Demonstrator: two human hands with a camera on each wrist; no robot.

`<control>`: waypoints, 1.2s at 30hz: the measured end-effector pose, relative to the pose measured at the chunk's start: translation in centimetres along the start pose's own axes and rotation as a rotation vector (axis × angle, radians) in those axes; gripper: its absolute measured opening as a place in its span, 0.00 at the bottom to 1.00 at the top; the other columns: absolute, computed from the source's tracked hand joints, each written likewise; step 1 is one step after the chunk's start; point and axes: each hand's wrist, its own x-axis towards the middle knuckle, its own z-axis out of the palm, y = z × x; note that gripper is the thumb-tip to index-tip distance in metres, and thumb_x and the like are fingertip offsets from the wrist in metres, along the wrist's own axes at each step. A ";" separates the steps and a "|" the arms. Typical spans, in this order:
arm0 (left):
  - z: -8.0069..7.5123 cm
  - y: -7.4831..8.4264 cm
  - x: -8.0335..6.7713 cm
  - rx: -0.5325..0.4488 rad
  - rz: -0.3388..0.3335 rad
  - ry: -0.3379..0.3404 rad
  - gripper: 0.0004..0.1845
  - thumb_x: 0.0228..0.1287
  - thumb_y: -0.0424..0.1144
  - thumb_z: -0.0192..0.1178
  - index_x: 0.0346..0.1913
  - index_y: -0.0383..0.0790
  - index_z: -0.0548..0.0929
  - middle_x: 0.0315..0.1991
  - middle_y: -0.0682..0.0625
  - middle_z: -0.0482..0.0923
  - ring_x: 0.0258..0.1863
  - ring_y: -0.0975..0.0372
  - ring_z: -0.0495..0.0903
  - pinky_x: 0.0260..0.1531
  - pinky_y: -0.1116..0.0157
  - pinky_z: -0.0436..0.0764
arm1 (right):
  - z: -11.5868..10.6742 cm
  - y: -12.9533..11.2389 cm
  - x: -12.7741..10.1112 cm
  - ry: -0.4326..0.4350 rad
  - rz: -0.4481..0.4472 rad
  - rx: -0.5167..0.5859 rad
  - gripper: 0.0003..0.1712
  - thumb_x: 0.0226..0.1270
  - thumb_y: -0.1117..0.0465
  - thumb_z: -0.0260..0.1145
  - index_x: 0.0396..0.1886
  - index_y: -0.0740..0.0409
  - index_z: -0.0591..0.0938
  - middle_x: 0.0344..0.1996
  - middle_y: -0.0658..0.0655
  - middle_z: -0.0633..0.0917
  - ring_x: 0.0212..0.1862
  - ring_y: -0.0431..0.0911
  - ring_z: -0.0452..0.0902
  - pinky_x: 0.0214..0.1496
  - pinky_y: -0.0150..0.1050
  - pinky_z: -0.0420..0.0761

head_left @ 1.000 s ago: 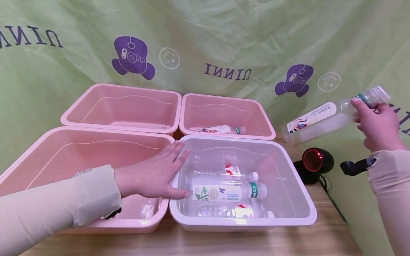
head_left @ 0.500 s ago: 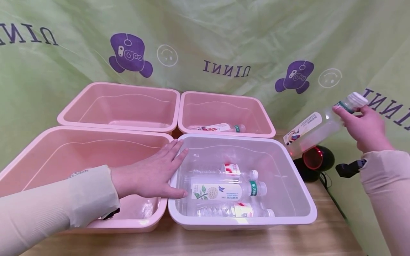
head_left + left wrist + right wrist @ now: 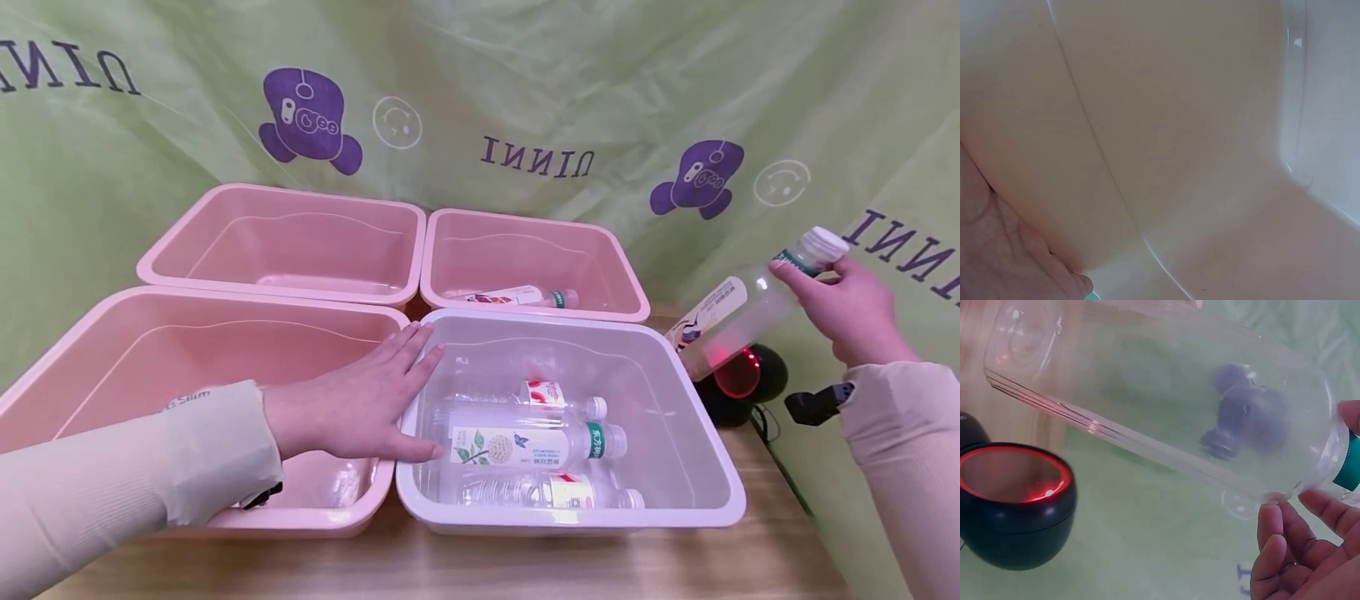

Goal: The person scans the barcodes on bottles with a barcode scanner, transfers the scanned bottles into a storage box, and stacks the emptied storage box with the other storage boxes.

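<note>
My right hand (image 3: 858, 312) grips a clear plastic bottle (image 3: 757, 296) around its neck, below the white cap. The bottle tilts with its base down and left, its pale label toward the head camera. Red light shines through its lower side, where it overlaps the black scanner (image 3: 772, 375) with a glowing red ring. In the right wrist view the bottle (image 3: 1147, 387) hangs above the scanner (image 3: 1016, 531). My left hand (image 3: 360, 408) rests, fingers extended, across the adjoining rims of the front pink bin (image 3: 315, 520) and the white bin (image 3: 570, 520).
Three bottles lie in the white bin, the middle one a flower-labelled bottle (image 3: 517, 448). Another bottle (image 3: 513, 296) lies in the back right pink bin (image 3: 532, 218). A back left pink bin (image 3: 300, 193) stands beside it. A green printed cloth (image 3: 600, 75) hangs behind.
My right hand has brought the bottle left and down, close to the scanner, and tilted it more steeply. Red light now falls on the bottle. The left hand stays on the rims.
</note>
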 end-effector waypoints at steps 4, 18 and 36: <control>-0.1 0.0 0.0 -0.001 0.004 0.002 0.58 0.56 0.73 0.51 0.75 0.31 0.49 0.76 0.34 0.35 0.75 0.46 0.33 0.71 0.50 0.43 | -0.4 -1.5 -0.1 0.102 -0.020 0.088 0.26 0.58 0.31 0.61 0.50 0.36 0.69 0.42 0.51 0.72 0.36 0.46 0.68 0.26 0.35 0.72; 0.3 0.0 -0.2 -0.002 0.003 0.009 0.58 0.56 0.74 0.50 0.75 0.32 0.50 0.76 0.34 0.36 0.75 0.46 0.33 0.71 0.49 0.44 | 2.2 -10.2 0.3 0.038 -0.083 1.059 0.33 0.54 0.55 0.77 0.58 0.49 0.73 0.49 0.49 0.76 0.42 0.41 0.75 0.31 0.29 0.78; 0.3 0.1 -0.1 0.004 -0.005 0.002 0.58 0.56 0.73 0.52 0.75 0.32 0.50 0.76 0.35 0.35 0.75 0.46 0.32 0.71 0.50 0.43 | 11.4 -13.9 0.2 -0.256 0.001 0.967 0.23 0.63 0.47 0.68 0.50 0.50 0.71 0.38 0.52 0.74 0.33 0.42 0.72 0.38 0.32 0.78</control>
